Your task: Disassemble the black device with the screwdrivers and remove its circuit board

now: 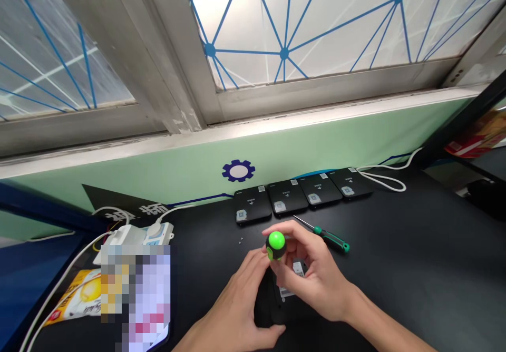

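1. Our right hand [316, 275] was pinching a green-and-black round knob [276, 245] in its fingertips, and our left hand [233, 310] was curled in against it from the other side.
2. Right under them lay a black case [274, 310] with a white label.
3. Just past that, a green-handled screwdriver [330, 240], some tiny screws [241, 241], we think, and four black cases [302, 191] sat on the bench [415, 273].

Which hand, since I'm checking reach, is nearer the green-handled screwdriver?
Right. The right hand sits just below the screwdriver, while the left hand is farther off, down and to the left of it.
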Tool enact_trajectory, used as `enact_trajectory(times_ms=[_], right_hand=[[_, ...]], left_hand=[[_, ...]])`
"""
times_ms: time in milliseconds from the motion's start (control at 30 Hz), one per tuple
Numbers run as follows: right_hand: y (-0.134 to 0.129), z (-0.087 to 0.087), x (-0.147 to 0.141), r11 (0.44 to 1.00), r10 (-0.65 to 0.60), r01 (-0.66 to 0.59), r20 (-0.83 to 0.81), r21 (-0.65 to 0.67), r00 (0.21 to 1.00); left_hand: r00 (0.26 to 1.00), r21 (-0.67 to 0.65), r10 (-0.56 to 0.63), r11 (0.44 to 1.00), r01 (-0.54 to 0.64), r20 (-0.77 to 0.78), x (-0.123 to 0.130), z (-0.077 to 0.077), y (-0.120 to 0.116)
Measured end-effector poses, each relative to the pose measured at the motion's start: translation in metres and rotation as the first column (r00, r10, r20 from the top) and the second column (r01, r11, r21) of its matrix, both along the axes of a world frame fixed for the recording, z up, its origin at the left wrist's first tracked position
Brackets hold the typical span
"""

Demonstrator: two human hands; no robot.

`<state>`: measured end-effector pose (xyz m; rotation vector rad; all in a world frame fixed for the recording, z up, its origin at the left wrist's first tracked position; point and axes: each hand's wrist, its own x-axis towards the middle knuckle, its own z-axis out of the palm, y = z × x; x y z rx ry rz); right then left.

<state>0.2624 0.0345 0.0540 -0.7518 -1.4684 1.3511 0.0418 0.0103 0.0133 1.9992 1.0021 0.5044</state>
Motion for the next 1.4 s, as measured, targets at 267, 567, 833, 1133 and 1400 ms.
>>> enact_trajectory(times_ms=[267, 567, 833, 1133, 1400], right_hand=[[0.002, -0.011, -0.003, 0.981, -0.11, 0.1, -0.056, -0.165, 0.992], [0.004, -0.003, 0.003, 1.0, 0.0, 0.0, 0.047, -0.012, 0.999], [0.002, -0.004, 0.005, 0.979, 0.161, -0.168, -0.069, -0.119, 0.985], [0.002, -0.013, -0.009, 0.938, 0.012, -0.086, -0.216, -0.337, 0.976], [0.005, -0.006, -0.001, 0.983, 0.042, -0.054, -0.071, -0.176, 0.997]], left_hand=[[1.0, 0.005, -0.009, 1.0, 0.009, -0.005, 0.0, -0.003, 0.0], [0.999, -0.029, 0.018, 0.999, -0.019, -0.026, 0.001, 0.003, -0.003], [1.0, -0.035, 0.018, 0.999, -0.018, 0.005, 0.003, 0.009, -0.001], [0.999, -0.018, 0.038, 0.999, -0.038, -0.002, 0.001, 0.003, -0.002], [0.997, -0.022, 0.024, 0.999, -0.025, -0.074, -0.002, -0.002, -0.004]])
